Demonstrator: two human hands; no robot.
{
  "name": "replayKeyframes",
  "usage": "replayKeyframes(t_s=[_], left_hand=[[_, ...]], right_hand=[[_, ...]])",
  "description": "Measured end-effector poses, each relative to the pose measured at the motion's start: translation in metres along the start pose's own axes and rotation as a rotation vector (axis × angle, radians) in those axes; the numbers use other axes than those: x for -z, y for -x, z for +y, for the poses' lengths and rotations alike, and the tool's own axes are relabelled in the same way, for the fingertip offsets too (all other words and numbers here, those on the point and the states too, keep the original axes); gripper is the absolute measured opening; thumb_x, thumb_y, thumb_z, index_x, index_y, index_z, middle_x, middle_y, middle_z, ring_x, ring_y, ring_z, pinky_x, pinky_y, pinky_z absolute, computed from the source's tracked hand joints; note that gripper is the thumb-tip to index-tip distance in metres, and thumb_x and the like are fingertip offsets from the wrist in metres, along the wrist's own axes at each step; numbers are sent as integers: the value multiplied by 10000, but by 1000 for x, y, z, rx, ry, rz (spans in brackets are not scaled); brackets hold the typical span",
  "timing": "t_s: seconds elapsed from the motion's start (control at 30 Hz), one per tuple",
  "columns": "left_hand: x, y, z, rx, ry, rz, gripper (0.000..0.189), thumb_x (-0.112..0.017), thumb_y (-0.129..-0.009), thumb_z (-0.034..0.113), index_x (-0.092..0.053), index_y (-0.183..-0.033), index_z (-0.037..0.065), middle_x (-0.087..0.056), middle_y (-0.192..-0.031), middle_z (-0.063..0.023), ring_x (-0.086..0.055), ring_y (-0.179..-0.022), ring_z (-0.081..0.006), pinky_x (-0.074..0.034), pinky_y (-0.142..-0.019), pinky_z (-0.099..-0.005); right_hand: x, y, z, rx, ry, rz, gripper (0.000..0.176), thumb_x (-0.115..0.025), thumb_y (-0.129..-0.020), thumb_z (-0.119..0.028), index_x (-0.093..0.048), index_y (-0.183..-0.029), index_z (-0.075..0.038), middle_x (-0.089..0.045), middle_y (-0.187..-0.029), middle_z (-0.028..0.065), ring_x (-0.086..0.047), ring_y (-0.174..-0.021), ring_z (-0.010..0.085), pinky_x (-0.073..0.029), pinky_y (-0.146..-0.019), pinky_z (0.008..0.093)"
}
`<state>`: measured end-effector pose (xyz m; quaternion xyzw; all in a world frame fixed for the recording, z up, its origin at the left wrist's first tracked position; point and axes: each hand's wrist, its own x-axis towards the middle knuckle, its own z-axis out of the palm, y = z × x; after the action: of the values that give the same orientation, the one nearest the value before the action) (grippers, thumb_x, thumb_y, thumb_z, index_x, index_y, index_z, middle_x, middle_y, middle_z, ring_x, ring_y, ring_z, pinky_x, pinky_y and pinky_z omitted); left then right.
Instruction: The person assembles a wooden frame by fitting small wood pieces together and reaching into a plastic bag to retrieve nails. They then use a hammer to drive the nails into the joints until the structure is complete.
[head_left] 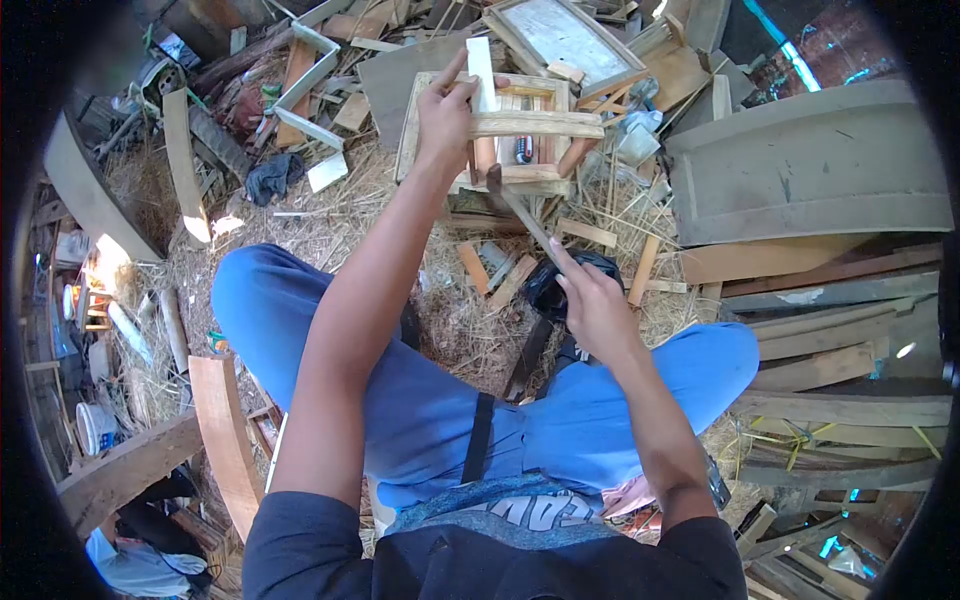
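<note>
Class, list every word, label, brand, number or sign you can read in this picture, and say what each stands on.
No text can be read with certainty.
White lettering on the clothing at the waist: large but folded and distorted, unreadable.
Blue marks on the white container at far left: too small to tell whether they are print.

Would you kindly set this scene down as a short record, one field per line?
Left hand: beside a pale strip and the left end of a wooden bar; exact grip unclear
Right hand: closed around the handle of a hammer
Hammer head: near the wooden frame
Clothing: blue trousers, dark top
Ground: straw, scattered wood
Right side: large grey panel above stacked boards
</note>
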<state>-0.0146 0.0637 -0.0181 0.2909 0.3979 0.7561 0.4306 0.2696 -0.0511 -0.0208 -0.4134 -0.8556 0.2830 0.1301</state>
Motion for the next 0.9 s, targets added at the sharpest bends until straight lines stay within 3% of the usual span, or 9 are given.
replayKeyframes(t_s=[0.03, 0.2, 0.3, 0.43, 0.5, 0.6, 0.7, 0.8, 0.9], left_hand=[[0, 0, 0, -10, 0, -22, 593, -434, -1010, -10, -264, -1577, -32, -748, -1011, -211, -737, -914, -256, -623, -809, -373], [0, 0, -2, 4, -31, 23, 509, -447, -1029, 51, -403, -1533, 0, -743, -1070, -196, -708, -990, -253, -586, -889, -376], [-5, 1, 1, 34, -24, 36, 505, -447, -1027, 47, -411, -1528, -8, -738, -1094, -207, -708, -1031, -272, -574, -935, -387], [-5, 1, 1, 29, -52, 47, 508, -453, -1023, 37, -419, -1527, -11, -735, -1115, -212, -707, -1033, -281, -572, -920, -406], [-2, 0, -1, 29, -56, 34, 509, -452, -1022, 36, -418, -1528, -11, -734, -1117, -213, -706, -1033, -280, -573, -917, -405], [1, -4, -3, 28, -62, 37, 513, -450, -1023, 35, -409, -1532, -13, -733, -1119, -216, -705, -1030, -278, -575, -912, -406], [-1, -2, -1, 39, -55, 39, 518, -445, -1025, 34, -395, -1538, -15, -732, -1117, -220, -705, -1026, -280, -576, -911, -406], [-3, 0, 0, 44, -58, 32, 520, -442, -1027, 35, -388, -1541, -16, -731, -1117, -221, -705, -1023, -281, -576, -909, -405], [-4, -1, 0, 37, -76, 23, 517, -442, -1027, 39, -393, -1538, -16, -732, -1116, -220, -705, -1020, -278, -575, -908, -403]], right_hand=[[11, 8, 0, -6, 5, 5, 610, -570, -971, -20, -438, -1545, -176, -631, -921, 227, -646, -806, 449, -542, -767, 509], [89, 41, -3, -30, -169, 180, 530, -577, -969, 29, -543, -1477, -118, -691, -967, 232, -678, -771, 253, -528, -746, 363], [118, 37, -18, -99, -69, 350, 486, -561, -975, 34, -561, -1452, -64, -708, -1059, 244, -686, -816, 190, -525, -747, 359], [119, 12, -8, -34, -46, 545, 511, -554, -961, 52, -535, -1465, -36, -700, -1012, 237, -646, -760, 205, -512, -725, 332], [109, -2, 15, 287, 58, 471, 555, -547, -948, 72, -509, -1489, -48, -689, -1007, 236, -626, -748, 278, -515, -729, 339], [125, 7, 8, -27, 108, 239, 590, -536, -938, 92, -493, -1504, -70, -686, -1109, 250, -671, -885, 382, -534, -817, 377], [128, 9, -11, -77, -27, 345, 588, -536, -944, 83, -495, -1504, -93, -670, -1213, 264, -674, -1010, 435, -534, -873, 423], [106, 0, 8, 258, 38, 539, 577, -536, -953, 72, -504, -1502, -105, -680, -1183, 262, -692, -997, 403, -536, -872, 392], [123, -5, 9, 103, 79, 328, 558, -532, -960, 64, -510, -1496, -91, -685, -1163, 266, -696, -972, 402, -535, -860, 382]])
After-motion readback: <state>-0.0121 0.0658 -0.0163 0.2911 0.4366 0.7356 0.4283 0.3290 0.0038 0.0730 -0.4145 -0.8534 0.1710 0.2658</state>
